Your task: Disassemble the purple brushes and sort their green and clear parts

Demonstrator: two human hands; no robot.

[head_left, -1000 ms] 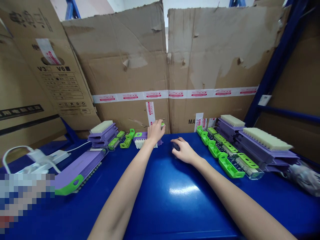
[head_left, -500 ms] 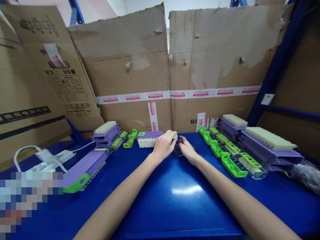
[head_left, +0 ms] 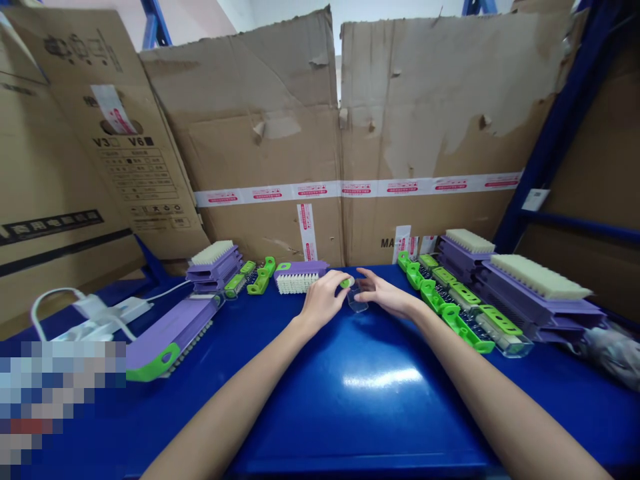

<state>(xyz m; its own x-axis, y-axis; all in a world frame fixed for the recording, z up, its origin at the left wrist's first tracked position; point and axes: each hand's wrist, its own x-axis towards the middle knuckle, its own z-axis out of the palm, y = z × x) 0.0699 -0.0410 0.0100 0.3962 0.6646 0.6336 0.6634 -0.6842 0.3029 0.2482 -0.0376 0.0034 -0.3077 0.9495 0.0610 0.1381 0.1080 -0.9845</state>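
Observation:
My left hand [head_left: 324, 297] is closed in a pinch on a small green piece [head_left: 347, 283], whose far part is hidden by the fingers. Just right of it is a clear plastic cover [head_left: 358, 303], low over the blue tabletop; I cannot tell whether it rests there. My right hand [head_left: 387, 293] reaches around the cover's right side with thumb and index finger apart. Its thumb overlaps the cover, and contact is unclear. Behind my left hand lies a purple brush [head_left: 299, 279] with white bristles and a green end.
Green brackets [head_left: 435, 297], green-topped clear pieces [head_left: 465, 295] and stacked purple parts with cream pads [head_left: 540, 277] line the right. More purple parts [head_left: 213, 267] and a long purple brush [head_left: 173, 333] lie left, near a white power strip [head_left: 107, 320]. Cardboard [head_left: 270, 147] stands behind.
My right hand has loosened from its grip, its fingers spreading and the wrist shifting slightly right. The clear cover shows more plainly. My left hand has lowered slightly, keeping the green piece.

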